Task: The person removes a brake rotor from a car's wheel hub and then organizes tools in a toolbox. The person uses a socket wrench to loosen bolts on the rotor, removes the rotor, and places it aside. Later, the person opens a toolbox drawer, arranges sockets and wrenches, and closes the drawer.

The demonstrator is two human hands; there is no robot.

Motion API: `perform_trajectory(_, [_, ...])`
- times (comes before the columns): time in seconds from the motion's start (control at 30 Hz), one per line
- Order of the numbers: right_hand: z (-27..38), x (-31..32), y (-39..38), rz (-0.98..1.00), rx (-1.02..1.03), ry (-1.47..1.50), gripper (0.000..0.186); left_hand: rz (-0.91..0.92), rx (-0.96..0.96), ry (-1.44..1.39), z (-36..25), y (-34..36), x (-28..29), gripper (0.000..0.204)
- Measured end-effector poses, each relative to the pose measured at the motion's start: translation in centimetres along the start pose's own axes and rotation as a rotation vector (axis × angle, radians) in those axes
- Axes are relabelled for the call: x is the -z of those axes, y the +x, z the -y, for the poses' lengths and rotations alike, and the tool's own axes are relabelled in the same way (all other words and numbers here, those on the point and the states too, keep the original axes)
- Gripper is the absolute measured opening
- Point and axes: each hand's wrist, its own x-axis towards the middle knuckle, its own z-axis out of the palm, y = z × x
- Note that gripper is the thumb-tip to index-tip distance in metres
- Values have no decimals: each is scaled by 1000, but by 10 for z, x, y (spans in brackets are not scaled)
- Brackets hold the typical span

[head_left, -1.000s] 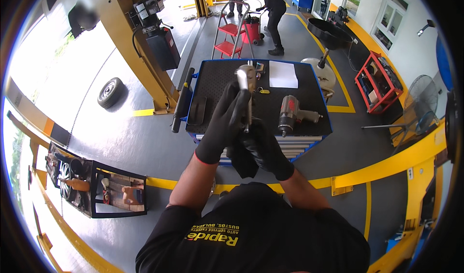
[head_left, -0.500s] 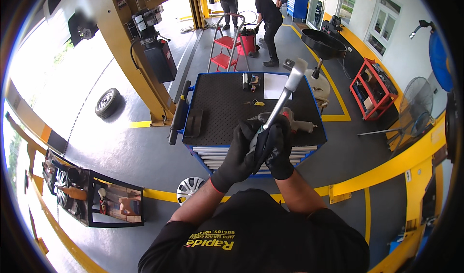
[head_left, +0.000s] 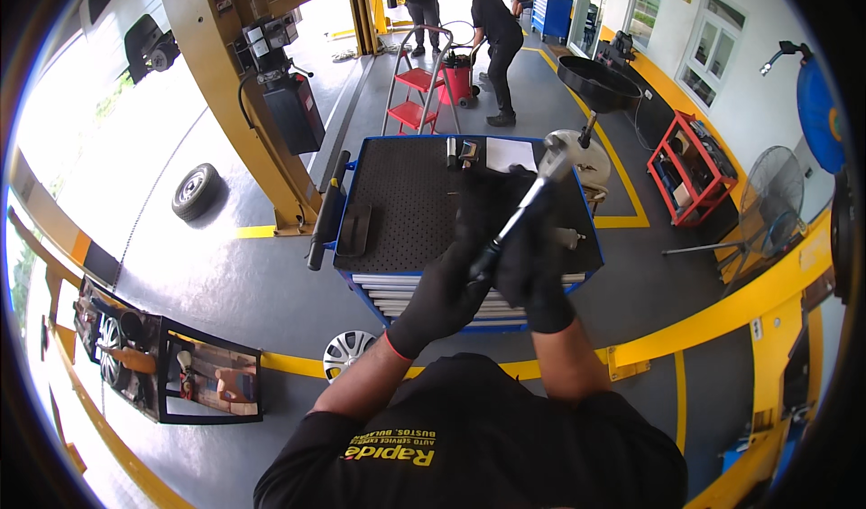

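A chrome ratchet wrench (head_left: 523,204) with a dark grip slants up and to the right above the tool cabinet, its head at the top end. My left hand (head_left: 454,279), in a black glove, is closed at the grip end. Against the shaft on the other side is my right hand (head_left: 530,270), also black-gloved; motion smears its fingers. A blurred black mass rises above the left hand, and I cannot tell whether it is glove or cloth. Just beyond the right hand shows the grey handle of an air impact wrench (head_left: 568,238), the remainder hidden behind my hands.
The blue tool cabinet (head_left: 397,204) carries a black tray (head_left: 354,229), small parts (head_left: 468,154) and white paper (head_left: 511,155). Beyond stand a red stepladder (head_left: 412,112) and a person (head_left: 499,45) at a red drum. An oil drainer (head_left: 597,83), red cart (head_left: 690,171) and fan (head_left: 767,202) are right.
My hands have shifted on the ratchet wrench, whose head has dropped slightly and blurred. The dark mass above my left hand now covers the keys on the cabinet. The view has turned slightly.
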Motion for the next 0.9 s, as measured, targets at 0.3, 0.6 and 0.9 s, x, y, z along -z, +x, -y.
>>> perform_trajectory(0.3, [-13,51,51,-287,586,-980,31,-186,-6,645,-8,-15,-24,46])
perform_trajectory(0.6, [-16,59,74,-262,83,114,29,-190,-45,840,-21,1,7,42])
perform_trajectory(0.9, [-32,57,66,-362,160,-372,33,-185,-33,820,-3,1,7,42])
